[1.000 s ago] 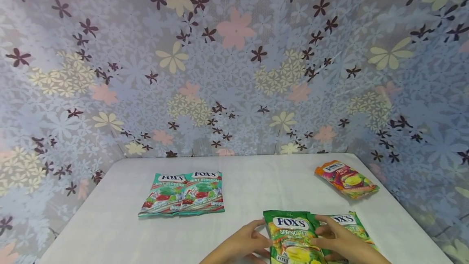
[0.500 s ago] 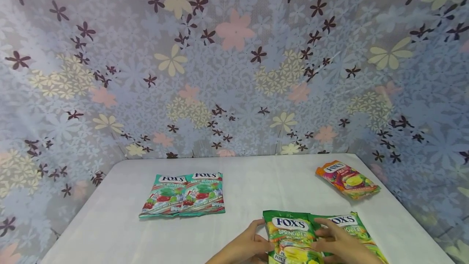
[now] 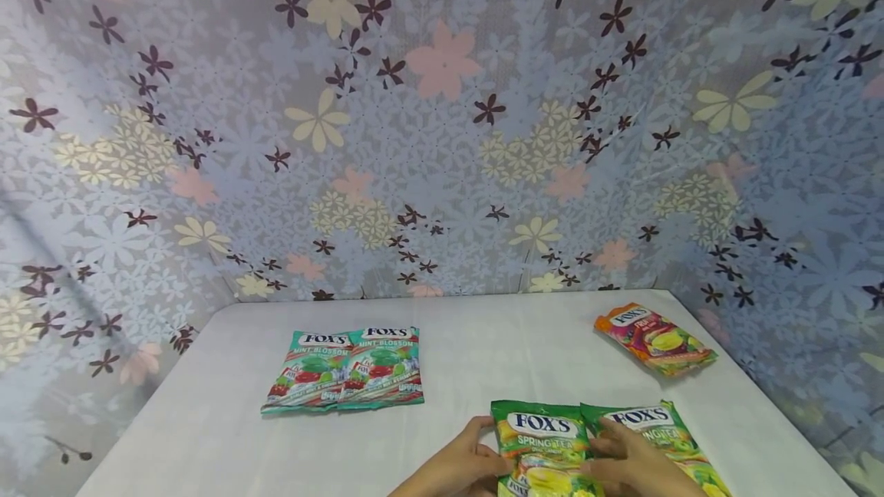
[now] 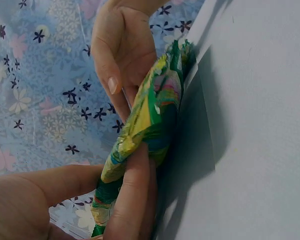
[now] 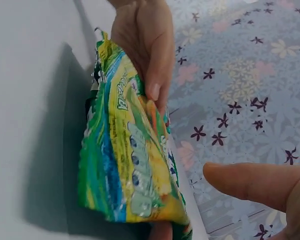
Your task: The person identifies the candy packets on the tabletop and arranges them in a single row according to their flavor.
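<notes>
The green pack [image 3: 545,451] lies between the two hands at the near right of the worktop [image 3: 483,351], its long axis running near to far. The left hand [image 3: 470,465] pinches its left edge, thumb in front and fingers behind; the right hand [image 3: 637,466], at its right edge, seems only to touch, its thumb clear in the right wrist view. The second green pack [image 3: 674,443] sits just right, partly hidden by that hand. Both are glossy, crinkled film, pillow-shaped with flat sealed ends. Two teal packs [image 3: 382,366] lie far left, a red-orange pack [image 3: 652,336] far right.
</notes>
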### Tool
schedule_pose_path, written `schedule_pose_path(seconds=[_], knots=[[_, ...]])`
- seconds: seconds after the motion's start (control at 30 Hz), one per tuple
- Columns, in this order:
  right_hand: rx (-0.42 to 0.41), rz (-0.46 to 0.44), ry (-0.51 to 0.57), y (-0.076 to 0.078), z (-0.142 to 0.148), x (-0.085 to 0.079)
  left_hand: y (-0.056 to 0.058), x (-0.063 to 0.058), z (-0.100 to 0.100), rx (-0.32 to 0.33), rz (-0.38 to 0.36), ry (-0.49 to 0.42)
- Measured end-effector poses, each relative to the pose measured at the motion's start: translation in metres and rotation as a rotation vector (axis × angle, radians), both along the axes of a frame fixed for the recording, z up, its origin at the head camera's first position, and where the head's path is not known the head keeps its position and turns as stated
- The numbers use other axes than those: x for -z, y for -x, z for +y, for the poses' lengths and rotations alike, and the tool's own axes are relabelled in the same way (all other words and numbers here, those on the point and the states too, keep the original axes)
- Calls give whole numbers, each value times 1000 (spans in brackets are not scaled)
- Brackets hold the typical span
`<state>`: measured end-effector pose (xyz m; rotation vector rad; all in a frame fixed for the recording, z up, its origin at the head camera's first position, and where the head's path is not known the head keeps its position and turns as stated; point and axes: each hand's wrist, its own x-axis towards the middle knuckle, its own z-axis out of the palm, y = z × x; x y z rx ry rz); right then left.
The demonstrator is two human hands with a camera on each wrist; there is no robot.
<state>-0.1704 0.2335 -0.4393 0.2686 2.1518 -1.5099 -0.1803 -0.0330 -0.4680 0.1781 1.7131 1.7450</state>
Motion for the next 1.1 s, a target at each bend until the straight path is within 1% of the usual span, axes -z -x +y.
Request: schedule_pose_path(seconds=[0.1, 0.13, 0.2, 0.3, 0.33, 0.47, 0.6, 0.7, 0.8, 0.97, 1.1], knots=[[7, -22, -37, 1, -3, -2, 1, -2, 0, 1, 6, 6], [5, -13, -57, 2, -5, -2, 1, -3, -1, 0, 13, 17], [3, 14, -71, 2, -8, 0, 3, -4, -3, -13, 34, 13], [16, 45, -64, 5, -12, 2, 5, -8, -5, -35, 68, -8], [17, 51, -58, 6, -12, 2, 6, -9, -6, -39, 69, -24], [-6, 59, 38, 8, -11, 1, 8, -15, -12, -30, 64, -86], [-92, 81, 163, 7, -6, 1, 10, -19, -17, -21, 67, -136], [-125, 91, 247, 6, -7, 1, 12, -21, -20, -44, 73, -153], [-131, 88, 322, 8, -12, 0, 14, -23, -22, -76, 86, -150], [-186, 103, 444, 13, -21, -3, 17, -28, -26, -121, 120, -132], [-168, 111, 483, 17, -27, -4, 18, -32, -30, -139, 144, -97]])
